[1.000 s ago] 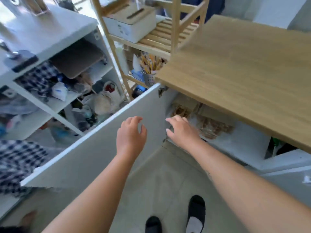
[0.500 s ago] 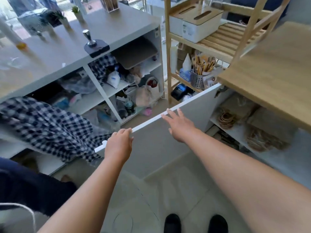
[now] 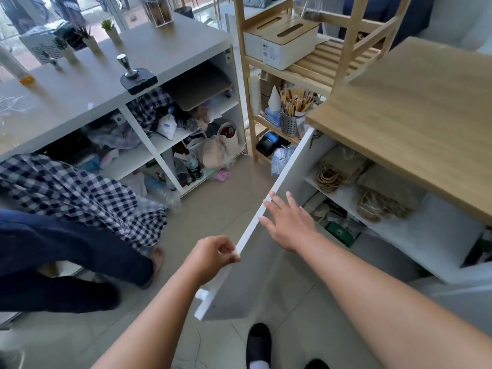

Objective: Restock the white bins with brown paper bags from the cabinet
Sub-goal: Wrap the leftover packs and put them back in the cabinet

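At the near end of the open cabinet door point(image 3: 239, 294), the thin white top edge is pinched between the thumb and curled fingers of the left hand point(image 3: 213, 255). Just beyond that pinch, farther along the same edge, the right hand point(image 3: 288, 225) is held flat with its fingers straight and spread. Its fingertips reach the edge, and nothing is gripped by it.

The door stands wide open, so the inside of the cabinet point(image 3: 426, 235) is exposed to the right of both hands. Brown paper bags point(image 3: 346, 163) are seen lying on the upper white shelf, beyond and to the right of the right hand, under the wooden top point(image 3: 412, 115). A second bundle point(image 3: 380, 203) with twisted handles is laid beside them, farther right. Below that shelf more packets are glimpsed, too dim to be identified.

Two white bins point(image 3: 287, 45) with slotted wooden lids are set side by side on the slatted tier of a wooden rack point(image 3: 343, 62), well beyond both hands. A metal holder of wooden sticks point(image 3: 290, 123) is kept on the tier beneath them.

To the left of the pinching hand, a second person point(image 3: 80, 193) in a checked shirt and dark trousers is seen before a crammed white shelving unit point(image 3: 149, 150). A black shoe point(image 3: 258, 344) is seen on the tiled floor, nearer than both hands.
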Tool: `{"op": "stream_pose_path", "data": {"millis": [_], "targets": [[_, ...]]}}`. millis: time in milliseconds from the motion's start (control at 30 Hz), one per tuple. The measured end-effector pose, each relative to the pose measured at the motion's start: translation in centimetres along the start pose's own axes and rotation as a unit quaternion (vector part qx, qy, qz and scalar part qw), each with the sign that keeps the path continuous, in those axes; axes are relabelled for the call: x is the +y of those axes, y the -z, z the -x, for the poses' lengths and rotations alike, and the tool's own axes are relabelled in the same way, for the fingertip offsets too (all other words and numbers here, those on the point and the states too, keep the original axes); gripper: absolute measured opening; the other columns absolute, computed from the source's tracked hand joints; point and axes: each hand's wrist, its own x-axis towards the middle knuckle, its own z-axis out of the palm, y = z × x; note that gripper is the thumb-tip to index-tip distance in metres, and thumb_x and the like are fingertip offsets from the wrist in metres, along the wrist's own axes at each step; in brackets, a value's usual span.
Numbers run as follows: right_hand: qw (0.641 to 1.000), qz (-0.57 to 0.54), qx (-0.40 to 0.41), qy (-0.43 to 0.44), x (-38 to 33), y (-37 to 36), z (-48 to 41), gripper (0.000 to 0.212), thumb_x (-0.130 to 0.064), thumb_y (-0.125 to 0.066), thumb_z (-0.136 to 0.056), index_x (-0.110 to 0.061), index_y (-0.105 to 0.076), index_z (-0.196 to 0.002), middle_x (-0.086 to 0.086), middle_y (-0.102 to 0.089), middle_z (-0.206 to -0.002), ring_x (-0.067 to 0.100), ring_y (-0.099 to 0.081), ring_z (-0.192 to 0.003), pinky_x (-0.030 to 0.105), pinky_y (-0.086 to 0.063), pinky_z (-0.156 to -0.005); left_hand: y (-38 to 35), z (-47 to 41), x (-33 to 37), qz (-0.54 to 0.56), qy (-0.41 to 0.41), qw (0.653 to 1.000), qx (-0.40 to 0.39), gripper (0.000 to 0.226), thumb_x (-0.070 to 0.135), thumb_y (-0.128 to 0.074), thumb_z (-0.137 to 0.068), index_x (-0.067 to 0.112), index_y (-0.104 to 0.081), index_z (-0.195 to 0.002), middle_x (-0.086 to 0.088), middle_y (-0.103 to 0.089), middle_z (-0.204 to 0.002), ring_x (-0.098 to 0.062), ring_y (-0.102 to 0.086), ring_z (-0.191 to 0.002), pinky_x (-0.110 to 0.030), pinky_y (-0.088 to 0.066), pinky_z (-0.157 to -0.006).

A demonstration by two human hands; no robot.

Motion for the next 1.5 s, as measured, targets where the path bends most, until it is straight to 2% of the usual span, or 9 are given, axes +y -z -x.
{"op": "stream_pose_path", "data": {"millis": [167,333,567,700,767,833,1000,1267,1500], "targets": [[0.999,0.03,-0.005,-0.023,3.4,0.3,4.9,0.075,-0.065,-0.024,-0.095,-0.023,-0.013,-0.156,-0.011,0.003,-0.164,0.028,0.01,-0.15,0.05,-0.017,-0.119,-3.9,1.7,4.5,-0.068,-0.045,0.997,0.005,0.033,0.037,-0.05,-0.1,0.011,-0.064,-0.086,-0.005,-0.063,-0.078,-0.029,-0.06,-0.08,-0.036,-0.049,-0.074],[0.996,0.062,0.013,-0.056,6.3,0.0,8.0,0.083,-0.063,-0.031,-0.094,-0.018,-0.001,-0.157,-0.006,0.007,-0.164,0.031,0.013,-0.149,0.051,-0.013,-0.119,-6.1,0.6,9.1,-0.159,-0.161,0.973,0.046,0.036,0.021,-0.04,-0.102,0.018,-0.055,-0.134,0.001,-0.055,-0.137,-0.024,-0.055,-0.121,-0.04,-0.049,-0.093],[0.986,-0.01,0.04,-0.164,10.1,-2.7,12.3,0.074,-0.01,-0.032,-0.101,-0.017,0.023,-0.151,-0.004,0.022,-0.162,0.03,0.017,-0.149,0.047,-0.015,-0.12,-10.0,-3.8,16.8,-0.322,-0.312,0.894,-0.006,0.058,0.026,-0.031,-0.105,0.019,-0.01,-0.159,0.002,-0.005,-0.167,-0.022,-0.006,-0.154,-0.041,-0.013,-0.124],[0.975,0.009,0.085,-0.205,13.0,-3.0,14.8,0.085,-0.016,-0.041,-0.102,-0.018,0.032,-0.144,-0.004,0.012,-0.163,0.029,0.005,-0.151,0.048,-0.025,-0.117,-12.1,-6.5,19.2,-0.411,-0.388,0.823,-0.061,0.064,0.047,-0.019,-0.105,0.019,0.004,-0.158,0.002,0.01,-0.166,-0.021,0.009,-0.153,-0.041,-0.001,-0.125],[0.96,-0.008,0.122,-0.254,14.3,-3.0,15.8,0.102,-0.018,-0.062,-0.091,-0.015,0.021,-0.151,0.003,-0.026,-0.16,0.033,-0.028,-0.145,0.05,-0.043,-0.105,-13.3,-7.9,19.9,-0.442,-0.427,0.787,-0.05,0.067,0.051,-0.013,-0.104,0.016,0.009,-0.157,0.0,0.014,-0.165,-0.024,0.012,-0.153,-0.043,0.003,-0.124],[0.944,-0.017,0.136,-0.299,15.2,-3.1,16.5,0.083,-0.027,-0.054,-0.092,-0.016,-0.003,-0.156,0.009,-0.049,-0.146,0.036,-0.046,-0.134,0.052,-0.049,-0.097,-14.3,-8.8,20.5,-0.459,-0.459,0.759,-0.041,0.068,0.049,-0.008,-0.102,0.013,0.015,-0.154,-0.002,0.017,-0.165,-0.028,0.015,-0.152,-0.046,0.004,-0.123],[0.906,0.041,0.149,-0.393,18.0,-2.7,16.9,0.061,-0.047,-0.032,-0.095,-0.015,-0.041,-0.147,0.014,-0.046,-0.148,0.036,-0.039,-0.139,0.057,-0.037,-0.108,-15.4,-11.8,22.2,-0.454,-0.516,0.726,-0.028,0.062,0.043,-0.009,-0.102,0.015,-0.004,-0.158,-0.007,-0.001,-0.166,-0.035,-0.006,-0.152,-0.05,-0.006,-0.121],[0.879,0.083,0.198,-0.426,22.2,-0.8,16.3,0.079,-0.065,-0.028,-0.091,-0.022,-0.011,-0.156,0.01,-0.009,-0.164,0.033,-0.006,-0.15,0.06,-0.012,-0.116,-14.5,-17.8,28.4,-0.421,-0.544,0.725,0.028,0.106,0.081,-0.023,-0.083,0.012,0.005,-0.158,-0.012,0.002,-0.166,-0.032,0.001,-0.153,-0.053,-0.007,-0.122],[0.876,0.122,0.223,-0.41,26.6,0.2,15.5,0.083,-0.069,-0.025,-0.091,-0.025,-0.001,-0.157,0.011,0.001,-0.164,0.034,0.003,-0.15,0.06,-0.006,-0.117,-14.8,-20.2,31.0,-0.433,-0.515,0.74,0.008,0.102,0.085,-0.015,-0.08,0.021,0.0,-0.158,-0.004,0.002,-0.166,-0.029,-0.001,-0.153,-0.054,-0.008,-0.122]]}}
